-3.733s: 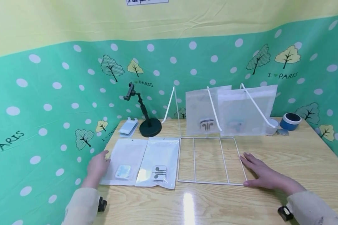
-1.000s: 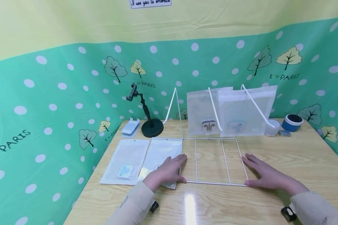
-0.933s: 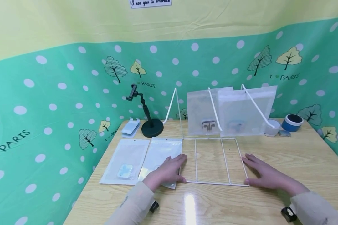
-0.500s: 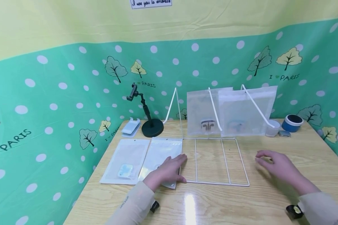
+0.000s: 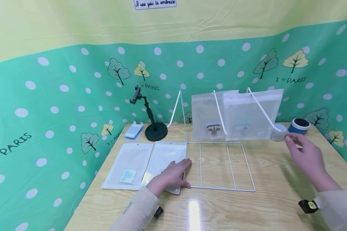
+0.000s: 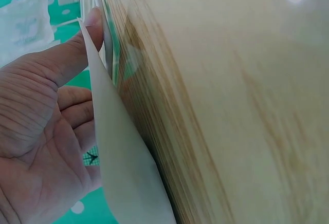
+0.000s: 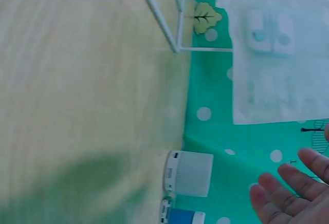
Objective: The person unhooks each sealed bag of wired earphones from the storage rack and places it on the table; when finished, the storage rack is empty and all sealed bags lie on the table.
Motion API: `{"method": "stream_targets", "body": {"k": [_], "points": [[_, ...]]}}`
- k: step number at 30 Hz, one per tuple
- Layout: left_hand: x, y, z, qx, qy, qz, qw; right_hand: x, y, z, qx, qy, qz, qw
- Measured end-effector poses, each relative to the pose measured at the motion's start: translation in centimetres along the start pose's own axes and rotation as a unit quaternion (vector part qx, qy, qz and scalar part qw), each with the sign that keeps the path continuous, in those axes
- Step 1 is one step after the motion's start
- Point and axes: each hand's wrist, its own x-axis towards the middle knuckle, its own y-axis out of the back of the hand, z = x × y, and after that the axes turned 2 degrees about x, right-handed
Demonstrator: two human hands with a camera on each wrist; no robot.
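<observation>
A white wire rack [image 5: 219, 188] stands on the table with upright hooks. Two zip bags hang from it: one with earphones [image 5: 214, 130] and a whitish one [image 5: 250, 115] in front. My left hand [image 5: 173, 175] rests with extended fingers on the rack's left front corner, over a flat zip bag [image 5: 170, 150]. In the left wrist view the bag's edge [image 6: 123, 162] bulges up beside the thumb. My right hand [image 5: 307, 157] is raised over the table's right side, fingers loosely bent and holding nothing, close to a white round container [image 5: 278, 134].
Another flat zip bag [image 5: 128, 160] with a pale blue item lies at the left. Behind stand a black phone holder [image 5: 155, 131] and a light-blue folding stand [image 5: 134, 131]. A blue jar [image 5: 298, 127] sits at the back right. A patterned curtain [image 5: 75, 112] hangs behind the table.
My left hand came from the left bag's outer edge to the rack's left corner and stays there. My right hand let go of the rack's right side and moved right and back, toward the containers.
</observation>
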Motion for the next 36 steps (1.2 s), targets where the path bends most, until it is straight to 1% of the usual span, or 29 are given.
{"method": "stream_targets", "body": {"k": [4,7,13,17,22,26,36], "points": [[0.1,-0.1,-0.1,-0.002,0.001,-0.001,1.0,0.9,0.5,-0.4,0.034,0.018,-0.003,0.999],[0.1,-0.1,-0.1,-0.006,0.005,-0.001,1.0,1.6,0.6,-0.5,0.058,0.026,-0.018,0.998],[0.2,-0.4,-0.2,-0.006,0.006,-0.002,1.0,2.9,0.7,-0.4,0.082,0.037,-0.05,0.995],[0.2,-0.4,-0.2,-0.006,0.006,-0.002,1.0,3.8,0.6,-0.4,0.08,0.04,-0.064,0.994],[0.2,-0.5,-0.3,-0.003,0.008,-0.002,1.0,4.8,0.1,-0.6,0.079,0.035,-0.079,0.993],[0.2,-0.6,-0.4,0.0,0.01,-0.002,0.9999,5.2,-0.4,-0.8,0.087,0.034,-0.089,0.992],[0.1,-0.5,-0.4,-0.009,0.007,0.001,0.9999,5.4,-1.1,-1.7,0.091,0.04,-0.078,0.992]]}}
